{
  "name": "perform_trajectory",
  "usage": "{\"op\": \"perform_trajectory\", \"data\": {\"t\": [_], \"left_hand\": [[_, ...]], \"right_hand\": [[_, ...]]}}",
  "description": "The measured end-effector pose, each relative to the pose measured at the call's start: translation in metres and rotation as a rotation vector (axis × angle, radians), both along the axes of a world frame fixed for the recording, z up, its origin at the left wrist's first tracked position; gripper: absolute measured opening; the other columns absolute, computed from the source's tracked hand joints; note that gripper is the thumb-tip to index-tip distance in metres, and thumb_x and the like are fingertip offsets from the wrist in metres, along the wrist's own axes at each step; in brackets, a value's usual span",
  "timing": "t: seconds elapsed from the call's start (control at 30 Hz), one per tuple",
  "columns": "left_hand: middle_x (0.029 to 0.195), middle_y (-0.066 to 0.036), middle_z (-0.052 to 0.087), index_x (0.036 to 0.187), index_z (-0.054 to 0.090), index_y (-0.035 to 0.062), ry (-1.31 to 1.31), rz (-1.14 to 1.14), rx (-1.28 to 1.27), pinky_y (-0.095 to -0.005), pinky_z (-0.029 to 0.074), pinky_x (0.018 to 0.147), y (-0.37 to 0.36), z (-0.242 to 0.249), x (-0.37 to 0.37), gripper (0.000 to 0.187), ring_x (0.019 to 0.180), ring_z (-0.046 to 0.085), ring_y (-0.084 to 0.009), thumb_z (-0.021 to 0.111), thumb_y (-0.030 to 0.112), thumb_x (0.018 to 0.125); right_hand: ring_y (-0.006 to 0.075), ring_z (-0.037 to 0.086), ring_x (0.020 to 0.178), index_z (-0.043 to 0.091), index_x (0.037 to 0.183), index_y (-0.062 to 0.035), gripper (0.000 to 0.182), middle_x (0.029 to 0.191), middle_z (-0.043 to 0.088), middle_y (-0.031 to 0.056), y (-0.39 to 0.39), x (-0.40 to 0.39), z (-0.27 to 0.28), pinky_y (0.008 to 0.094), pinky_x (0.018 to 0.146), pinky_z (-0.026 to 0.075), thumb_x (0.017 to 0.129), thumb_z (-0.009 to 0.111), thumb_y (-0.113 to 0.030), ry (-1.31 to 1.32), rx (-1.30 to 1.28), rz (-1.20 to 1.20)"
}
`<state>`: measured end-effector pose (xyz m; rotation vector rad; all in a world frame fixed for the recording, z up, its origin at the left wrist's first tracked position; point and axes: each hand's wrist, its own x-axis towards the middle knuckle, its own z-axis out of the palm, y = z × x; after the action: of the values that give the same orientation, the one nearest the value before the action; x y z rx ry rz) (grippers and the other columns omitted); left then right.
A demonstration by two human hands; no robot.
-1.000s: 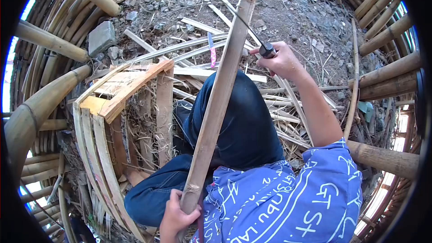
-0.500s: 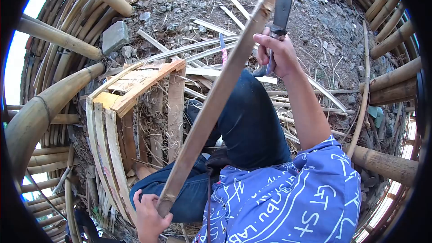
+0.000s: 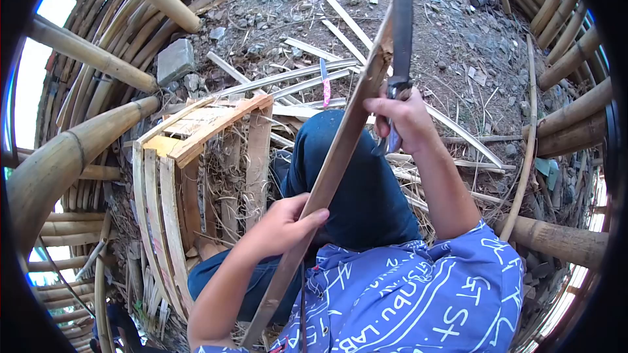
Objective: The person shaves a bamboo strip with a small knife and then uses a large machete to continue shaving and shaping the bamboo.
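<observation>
A long flat bamboo strip point(image 3: 337, 157) slants across my lap, its top end raised toward the upper middle. My left hand point(image 3: 282, 223) is wrapped round the strip near its middle, thumb on top. My right hand point(image 3: 404, 117) grips a large knife point(image 3: 402, 33) by its handle, with the dark blade pointing up. The blade stands beside the strip's upper end, close to a rough, split node. My right thumb reaches to the strip's edge.
A wooden crate-like frame point(image 3: 222, 127) stands at the left, shavings inside. A pink-handled knife point(image 3: 326, 91) lies among split strips point(image 3: 337, 6) on the ground. A grey block point(image 3: 175, 60) sits upper left. Bamboo poles point(image 3: 556, 238) surround the spot.
My left hand has moved up the strip from its lower end to near the middle. The strip's top and the large knife have come lower, and the strip stands a little steeper.
</observation>
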<state>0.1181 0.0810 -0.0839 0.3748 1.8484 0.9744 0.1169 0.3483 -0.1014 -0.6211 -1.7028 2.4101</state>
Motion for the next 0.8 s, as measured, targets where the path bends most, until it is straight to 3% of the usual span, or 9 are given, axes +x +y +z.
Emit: {"op": "perform_trajectory", "data": {"t": [0.07, 0.1, 0.2, 0.3, 0.33, 0.47, 0.67, 0.73, 0.8], "left_hand": [[0.078, -0.005, 0.059, 0.105, 0.052, 0.002, -0.485, 0.116, 0.364, -0.0301, 0.052, 0.065, 0.013, -0.024, 0.003, 0.022, 0.066, 0.061, -0.016, 0.052, 0.022, 0.096], [0.078, -0.005, 0.059, 0.105, 0.052, 0.002, -0.484, 0.099, 0.366, -0.0301, 0.052, 0.065, 0.017, -0.027, 0.005, 0.022, 0.066, 0.061, -0.016, 0.052, 0.022, 0.096], [0.062, 0.006, 0.029, 0.088, 0.044, 0.0111, -0.603, 0.331, 0.291, -0.0221, 0.031, 0.04, 0.029, -0.023, 0.013, 0.015, 0.046, 0.028, -0.0039, 0.046, 0.02, 0.1], [0.062, 0.006, 0.032, 0.089, 0.043, 0.0127, -0.424, 0.3, 0.274, -0.0202, 0.025, 0.04, 0.037, -0.02, 0.017, 0.014, 0.046, 0.027, -0.0033, 0.046, 0.02, 0.1], [0.061, 0.007, 0.032, 0.089, 0.044, 0.0126, -0.416, 0.313, 0.279, -0.0194, 0.025, 0.039, 0.039, -0.024, 0.017, 0.014, 0.046, 0.028, -0.0026, 0.047, 0.021, 0.099], [0.06, 0.008, 0.033, 0.089, 0.044, 0.0123, -0.194, 0.213, 0.308, -0.0199, 0.025, 0.039, 0.038, -0.023, 0.019, 0.016, 0.045, 0.029, -0.0021, 0.049, 0.024, 0.098], [0.059, 0.007, 0.036, 0.09, 0.046, 0.0115, -0.111, 0.22, 0.292, -0.0194, 0.028, 0.04, 0.019, -0.021, 0.023, 0.017, 0.046, 0.034, -0.0016, 0.049, 0.026, 0.099], [0.06, 0.006, 0.039, 0.091, 0.049, 0.009, -0.466, 0.313, 0.294, -0.0201, 0.032, 0.041, 0.012, -0.021, 0.022, 0.021, 0.046, 0.037, -0.0027, 0.045, 0.027, 0.1], [0.06, 0.005, 0.04, 0.09, 0.05, 0.0076, -0.497, 0.321, 0.315, -0.0203, 0.032, 0.041, 0.011, -0.023, 0.02, 0.023, 0.046, 0.036, -0.0027, 0.044, 0.028, 0.101]], "right_hand": [[0.011, 0.052, 0.04, 0.055, 0.067, -0.0033, 0.019, 0.052, 0.053, 0.0009, 0.005, 0.007, 0.0, 0.0245, 0.036, 0.038, 0.075, 0.071, -0.005, -0.034, 0.135, 0.044], [0.0112, 0.053, 0.041, 0.057, 0.068, -0.0018, 0.015, 0.052, 0.053, 0.0003, 0.008, 0.012, 0.001, 0.025, 0.038, 0.038, 0.076, 0.07, -0.005, -0.063, 0.219, 0.053], [0.0124, 0.056, 0.048, 0.06, 0.07, 0.0005, 0.01, 0.053, 0.053, 0.0023, 0.021, 0.03, 0.01, 0.0267, 0.044, 0.041, 0.073, 0.068, -0.005, -0.113, 0.576, 0.064], [0.01, 0.055, 0.053, 0.061, 0.071, 0.0008, 0.009, 0.063, 0.057, 0.0044, 0.025, 0.046, 0.009, 0.0285, 0.047, 0.042, 0.072, 0.067, -0.006, -0.059, 0.979, 0.103], [0.0233, 0.062, 0.06, 0.062, 0.072, 0.0029, 0.014, 0.068, 0.06, 0.0131, 0.023, 0.051, 0.015, 0.0339, 0.058, 0.049, 0.07, 0.067, -0.01, -0.095, 0.996, 0.142], [0.0379, 0.063, 0.075, 0.064, 0.074, 0.0001, 0.016, 0.078, 0.063, 0.0193, 0.03, 0.05, -0.003, 0.0461, 0.071, 0.051, 0.068, 0.067, -0.014, -0.098, 1.299, 0.224], [0.0364, 0.063, 0.064, 0.063, 0.069, 0.0007, 0.014, 0.067, 0.062, 0.0198, 0.065, 0.013, -0.005, 0.0425, 0.064, 0.05, 0.069, 0.064, -0.013, -0.282, 1.245, -0.032], [0.0349, 0.062, 0.06, 0.063, 0.068, 0.0013, 0.014, 0.063, 0.061, 0.0192, 0.065, 0.017, 0.004, 0.0408, 0.061, 0.049, 0.07, 0.063, -0.013, -0.234, 1.233, -0.026], [0.029, 0.059, 0.053, 0.062, 0.067, 0.0022, 0.016, 0.057, 0.058, 0.017, 0.058, 0.025, 0.005, 0.0362, 0.054, 0.046, 0.07, 0.064, -0.013, -0.083, 1.25, -0.04]]}}
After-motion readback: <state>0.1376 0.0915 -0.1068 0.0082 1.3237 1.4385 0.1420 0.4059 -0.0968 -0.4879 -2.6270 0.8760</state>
